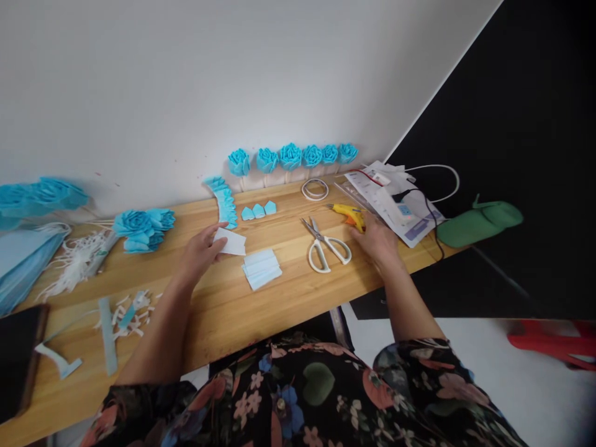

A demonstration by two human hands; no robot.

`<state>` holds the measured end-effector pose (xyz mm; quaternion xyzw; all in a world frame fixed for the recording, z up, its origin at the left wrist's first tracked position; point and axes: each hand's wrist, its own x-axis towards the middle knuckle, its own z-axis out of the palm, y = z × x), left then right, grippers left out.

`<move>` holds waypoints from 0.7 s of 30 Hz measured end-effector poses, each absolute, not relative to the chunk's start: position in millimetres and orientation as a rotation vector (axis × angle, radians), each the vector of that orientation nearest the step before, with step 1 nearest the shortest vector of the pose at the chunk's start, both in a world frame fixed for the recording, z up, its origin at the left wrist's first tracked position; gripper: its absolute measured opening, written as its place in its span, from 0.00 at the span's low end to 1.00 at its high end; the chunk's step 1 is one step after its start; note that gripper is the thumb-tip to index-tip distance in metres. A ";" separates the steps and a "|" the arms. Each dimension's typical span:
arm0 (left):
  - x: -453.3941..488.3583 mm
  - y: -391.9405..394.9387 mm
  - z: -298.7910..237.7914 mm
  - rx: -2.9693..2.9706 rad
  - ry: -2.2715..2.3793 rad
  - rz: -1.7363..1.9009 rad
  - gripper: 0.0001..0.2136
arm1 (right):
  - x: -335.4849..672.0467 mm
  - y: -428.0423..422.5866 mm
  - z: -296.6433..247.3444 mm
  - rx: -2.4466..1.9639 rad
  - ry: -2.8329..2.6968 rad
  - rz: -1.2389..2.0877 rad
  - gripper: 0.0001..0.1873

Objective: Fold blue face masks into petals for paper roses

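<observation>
My left hand [205,248] pinches a small white rectangular piece of fabric [233,242] between thumb and fingers, above the wooden table. Around the rear of a yellow glue gun [347,214] my right hand [378,239] is closed; the gun's nozzle points left. White-handled scissors [321,245] lie with blades parted between the hands. A small stack of pale blue pleated pieces [261,269] rests just right of my left hand. Behind it are three blue pointed petals [259,211] in a row and a curved strip of overlapping blue petals [223,202].
Several blue flowers on sticks [290,156] lean against the wall. A tape roll [315,189] lies before them. Papers and cables [395,205] and a green pouch [482,223] are at right. Blue flowers [142,230], white scraps [135,313] and a dark tablet-like object [18,360] lie at left.
</observation>
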<state>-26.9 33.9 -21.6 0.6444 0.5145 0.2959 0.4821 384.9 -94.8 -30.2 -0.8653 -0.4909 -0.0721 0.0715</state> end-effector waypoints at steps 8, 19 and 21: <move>-38.5 32.9 -12.0 1.839 1.238 0.488 0.30 | 373.0 -25.6 -7.5 -2.281 -1.881 -0.354 0.22; -37.9 30.8 3.8 2.027 1.407 1.250 0.13 | 363.5 52.3 -10.2 -2.258 -2.177 -0.039 0.11; -32.1 25.3 4.5 1.977 1.361 1.295 0.11 | 362.1 48.5 -3.7 -2.229 -2.195 -0.010 0.10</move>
